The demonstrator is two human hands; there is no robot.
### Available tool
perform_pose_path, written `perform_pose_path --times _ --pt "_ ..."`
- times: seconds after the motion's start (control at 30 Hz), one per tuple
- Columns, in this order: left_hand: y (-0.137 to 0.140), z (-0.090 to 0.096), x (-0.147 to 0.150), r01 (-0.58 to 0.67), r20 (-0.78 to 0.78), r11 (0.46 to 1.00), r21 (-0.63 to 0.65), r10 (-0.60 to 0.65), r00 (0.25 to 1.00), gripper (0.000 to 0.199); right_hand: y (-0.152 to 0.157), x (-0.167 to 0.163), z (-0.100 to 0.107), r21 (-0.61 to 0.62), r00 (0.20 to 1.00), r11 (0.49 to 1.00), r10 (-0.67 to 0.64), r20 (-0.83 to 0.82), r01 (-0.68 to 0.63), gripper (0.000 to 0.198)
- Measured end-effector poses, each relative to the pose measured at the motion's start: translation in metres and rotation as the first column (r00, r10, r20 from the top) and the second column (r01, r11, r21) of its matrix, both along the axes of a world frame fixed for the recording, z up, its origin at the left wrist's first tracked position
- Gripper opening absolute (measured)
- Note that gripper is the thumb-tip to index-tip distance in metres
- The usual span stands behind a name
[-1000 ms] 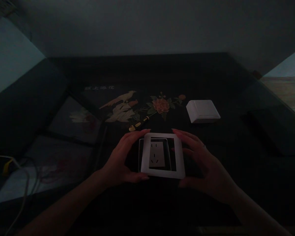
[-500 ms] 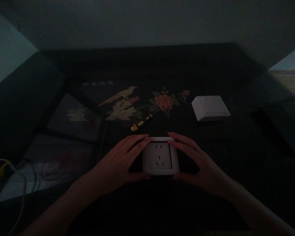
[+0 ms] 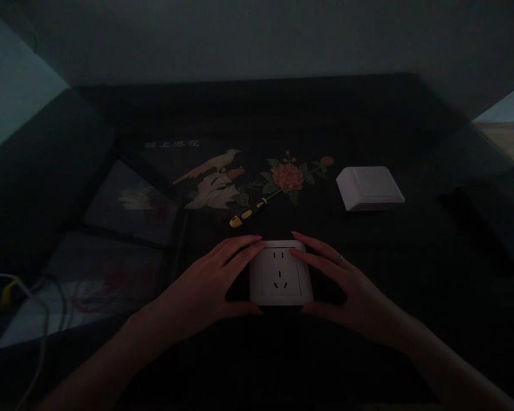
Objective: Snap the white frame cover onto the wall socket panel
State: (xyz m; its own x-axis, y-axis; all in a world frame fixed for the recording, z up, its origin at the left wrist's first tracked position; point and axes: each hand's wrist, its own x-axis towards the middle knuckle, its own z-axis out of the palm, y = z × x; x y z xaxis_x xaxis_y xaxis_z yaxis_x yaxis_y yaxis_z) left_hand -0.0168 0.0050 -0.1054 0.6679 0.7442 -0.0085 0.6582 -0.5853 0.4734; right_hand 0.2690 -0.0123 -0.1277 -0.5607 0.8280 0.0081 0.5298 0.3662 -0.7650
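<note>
**Hands clamp white socket plate**

Fingers and thumbs of left hand (image 3: 205,285) and right hand (image 3: 346,291) press together on the socket plate (image 3: 280,274), centre frame, on the dark surface (image 3: 368,257). Screwdriver (image 3: 249,212) lies above; switch box (image 3: 370,187) upper right.

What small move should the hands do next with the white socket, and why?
Probably press down evenly. The left hand and right hand flank the white socket, fingertips on its top corners, thumbs at its near edge; its frame looks nearly seated, though dim light hides any gap.
</note>
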Motion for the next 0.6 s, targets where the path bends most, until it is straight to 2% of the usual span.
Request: perform_pose_path --times 0.13,0.37,0.6 --pt "0.0014 -0.0009 -0.0005 -0.01 0.022 1.0 -0.027 0.01 1.0 0.093 0.0003 0.0005 -0.0002 -0.007 1.0 1.0 -0.016 -0.015 0.015 0.074" --pt "0.0058 0.0036 -0.0025 -0.032 0.118 0.992 -0.125 0.047 0.992 0.083 0.0016 0.0003 0.003 -0.062 0.995 0.996 -0.064 -0.079 0.06 0.067" --pt "0.0064 0.0001 -0.0018 -0.022 0.081 0.992 -0.123 0.032 0.996 0.087 -0.0001 -0.0016 0.0032 -0.001 0.998 0.999 -0.048 -0.03 0.048 0.068"
